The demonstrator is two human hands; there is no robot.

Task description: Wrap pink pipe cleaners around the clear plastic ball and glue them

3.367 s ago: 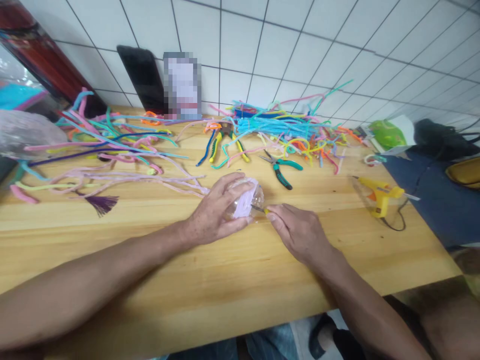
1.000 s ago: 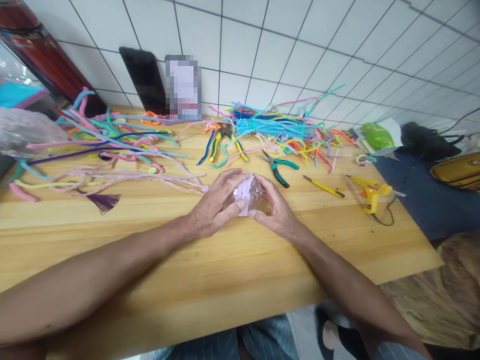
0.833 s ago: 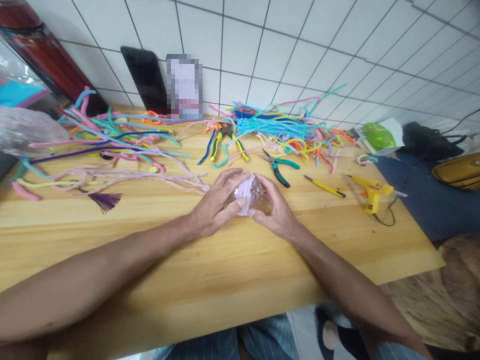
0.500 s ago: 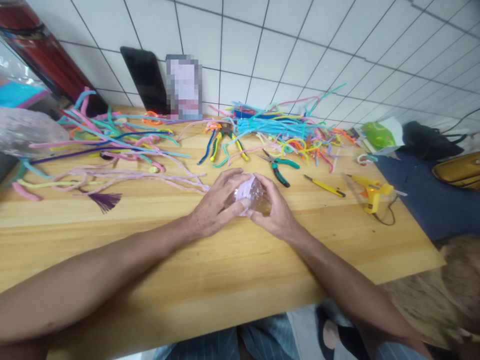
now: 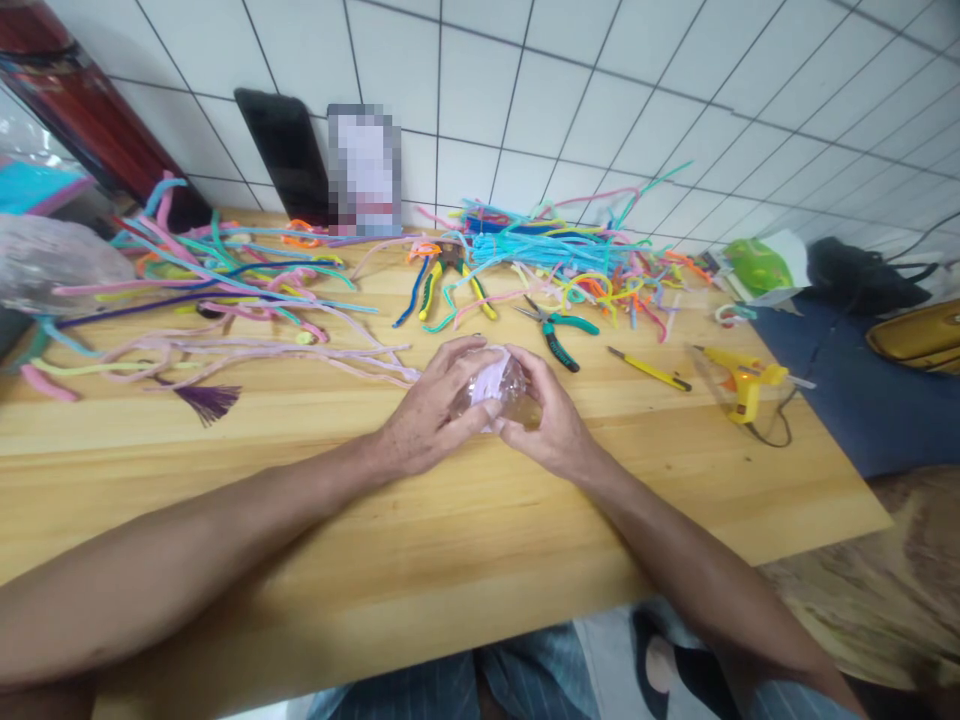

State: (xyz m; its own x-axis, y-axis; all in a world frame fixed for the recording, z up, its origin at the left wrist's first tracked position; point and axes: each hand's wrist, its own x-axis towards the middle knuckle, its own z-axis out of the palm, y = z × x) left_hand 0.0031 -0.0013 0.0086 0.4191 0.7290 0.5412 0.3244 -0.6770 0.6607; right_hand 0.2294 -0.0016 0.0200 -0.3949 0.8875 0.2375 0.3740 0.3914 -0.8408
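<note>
Between my hands, above the middle of the wooden table (image 5: 420,540), is a clear, rounded plastic-looking piece (image 5: 511,385) with a pale lilac band (image 5: 489,381) around it. My left hand (image 5: 439,405) is closed on its left side, thumb against the band. My right hand (image 5: 551,415) grips the right side with curved fingers. The fingers hide part of the piece, so its exact kind is unclear. Pale pink pipe cleaners (image 5: 345,355) lie just left of my left hand; whether they join the band I cannot tell.
Pipe cleaners in many colours (image 5: 540,250) pile along the back. Behind my hands lie yellow-green pliers (image 5: 482,298) and teal pliers (image 5: 555,335). A yellow craft knife (image 5: 649,370) and yellow glue gun (image 5: 744,380) are at right. A purple tassel (image 5: 210,402) lies left; two phones, one black (image 5: 289,160), lean on the wall.
Both hands keep the same hold on the clear piece, almost without moving. The view has shifted very slightly.
</note>
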